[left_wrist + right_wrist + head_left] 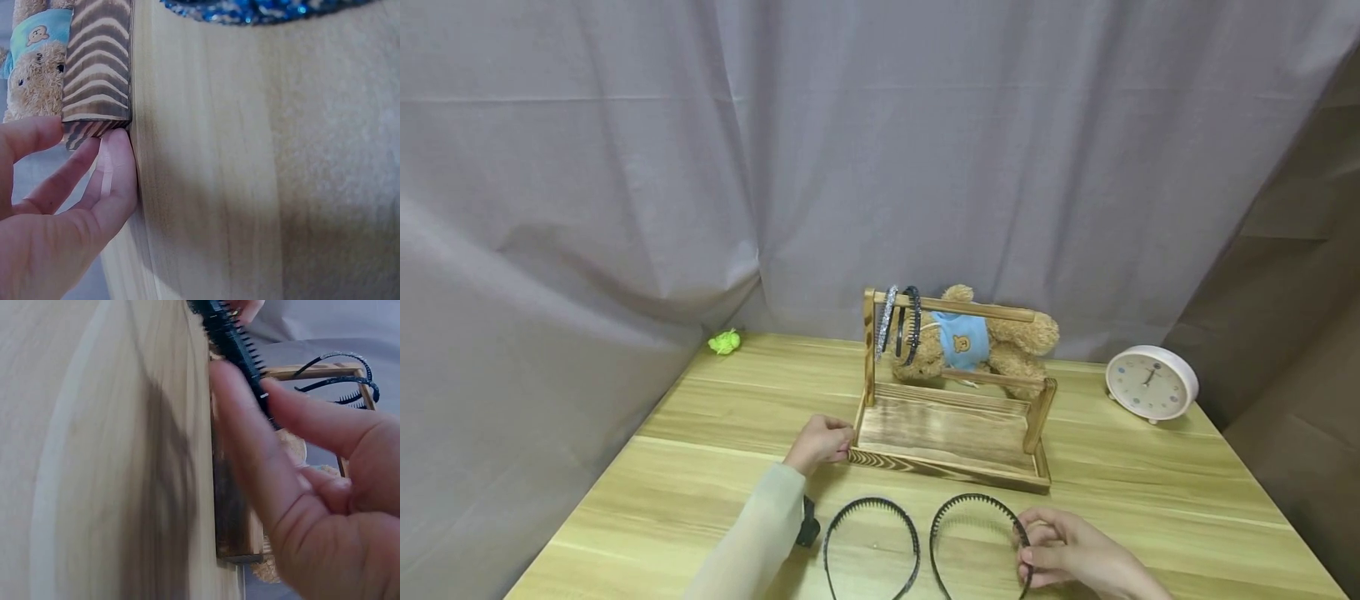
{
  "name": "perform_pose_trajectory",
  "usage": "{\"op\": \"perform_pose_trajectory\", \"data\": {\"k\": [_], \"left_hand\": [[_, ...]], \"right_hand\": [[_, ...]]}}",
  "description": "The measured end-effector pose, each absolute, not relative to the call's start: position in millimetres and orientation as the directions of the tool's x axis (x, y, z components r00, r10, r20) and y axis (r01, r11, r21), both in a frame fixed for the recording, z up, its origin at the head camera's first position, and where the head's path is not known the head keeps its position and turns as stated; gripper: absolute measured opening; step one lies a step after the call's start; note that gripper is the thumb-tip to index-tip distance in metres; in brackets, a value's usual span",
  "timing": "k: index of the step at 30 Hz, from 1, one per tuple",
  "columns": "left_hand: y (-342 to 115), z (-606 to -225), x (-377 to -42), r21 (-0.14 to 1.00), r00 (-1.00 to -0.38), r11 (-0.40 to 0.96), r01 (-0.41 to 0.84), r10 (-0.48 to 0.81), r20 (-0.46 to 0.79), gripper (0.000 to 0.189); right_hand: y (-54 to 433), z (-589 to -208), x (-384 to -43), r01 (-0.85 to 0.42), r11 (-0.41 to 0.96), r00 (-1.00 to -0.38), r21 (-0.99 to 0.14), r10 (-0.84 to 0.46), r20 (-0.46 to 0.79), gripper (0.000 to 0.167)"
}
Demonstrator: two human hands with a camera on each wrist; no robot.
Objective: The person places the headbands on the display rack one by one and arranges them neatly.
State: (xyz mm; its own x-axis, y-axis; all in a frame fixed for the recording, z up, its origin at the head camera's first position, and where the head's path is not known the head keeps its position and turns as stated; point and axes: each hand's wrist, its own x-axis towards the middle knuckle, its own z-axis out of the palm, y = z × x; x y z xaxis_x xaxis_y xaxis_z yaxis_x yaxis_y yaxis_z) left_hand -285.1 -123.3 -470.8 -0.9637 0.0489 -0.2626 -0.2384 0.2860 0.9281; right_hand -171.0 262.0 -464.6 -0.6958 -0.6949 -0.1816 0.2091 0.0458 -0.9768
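In the head view a wooden rack (951, 479) with a tray base and a top bar stands on the table. My left hand (822, 442) holds its left front corner, with fingertips against the striped wood (99, 69) in the left wrist view. My right hand (1067, 550) pinches a black toothed headband (934, 537) between thumb and fingers; the right wrist view shows its teeth (234, 347) up close. Another dark headband (917, 546) is to its left, its lower part cut off by the frame. Glittery headbands (887, 321) hang at the left of the rack's top bar.
Behind the rack lies a brown teddy bear (1033, 333) in a blue top. A white round clock (1152, 383) stands at the right, and a small bright green object (724, 342) sits at the far left corner. A grey curtain (925, 167) hangs behind the table.
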Motion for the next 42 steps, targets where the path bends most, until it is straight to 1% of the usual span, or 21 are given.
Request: {"op": "perform_pose_trajectory", "data": {"k": [5,9,12,16,19,21,25,31,42], "left_hand": [[-122.7,-470.3,-285.4,0.929,-0.965,0.287,-0.233,0.052,-0.258,0.04],[-122.3,-471.1,-286.6,0.928,-0.964,0.291,-0.232,0.056,-0.259,0.039],[-122.1,-472.0,-287.6,0.927,-0.963,0.289,-0.238,0.057,-0.264,0.038],[-121.6,-472.3,-288.0,0.929,-0.963,0.286,-0.235,0.061,-0.262,0.039],[-121.2,-472.1,-288.0,0.93,-0.964,0.287,-0.23,0.063,-0.258,0.04],[-121.2,-472.2,-288.0,0.93,-0.965,0.287,-0.228,0.062,-0.256,0.04],[-121.8,-472.7,-286.6,0.929,-0.964,0.287,-0.234,0.059,-0.261,0.039],[-122.1,-474.1,-284.6,0.931,-0.964,0.278,-0.235,0.057,-0.26,0.04],[-122.4,-474.1,-285.7,0.935,-0.965,0.268,-0.231,0.057,-0.254,0.038]], "right_hand": [[259.9,-464.2,-173.7,0.165,-0.01,-0.717,-0.986,-0.688,-0.113,0.03],[258.0,-462.0,-175.1,0.126,-0.025,-0.765,-0.992,-0.639,-0.081,0.031],[257.0,-459.3,-175.6,0.074,-0.043,-0.801,-0.996,-0.597,-0.034,0.031],[253.6,-454.5,-176.7,-0.005,-0.027,-0.857,-1.0,-0.515,0.019,0.032],[248.2,-450.6,-178.7,-0.052,0.002,-0.902,-0.999,-0.429,0.046,0.033],[243.3,-447.8,-180.5,-0.065,0.022,-0.931,-0.998,-0.36,0.053,0.033],[233.2,-442.2,-185.1,-0.09,0.051,-0.967,-0.995,-0.242,0.075,0.035],[220.3,-435.1,-194.8,-0.118,0.06,-0.986,-0.991,-0.122,0.11,0.04],[195.6,-430.5,-215.2,-0.178,0.043,-0.983,-0.983,-0.041,0.176,0.041]]}}
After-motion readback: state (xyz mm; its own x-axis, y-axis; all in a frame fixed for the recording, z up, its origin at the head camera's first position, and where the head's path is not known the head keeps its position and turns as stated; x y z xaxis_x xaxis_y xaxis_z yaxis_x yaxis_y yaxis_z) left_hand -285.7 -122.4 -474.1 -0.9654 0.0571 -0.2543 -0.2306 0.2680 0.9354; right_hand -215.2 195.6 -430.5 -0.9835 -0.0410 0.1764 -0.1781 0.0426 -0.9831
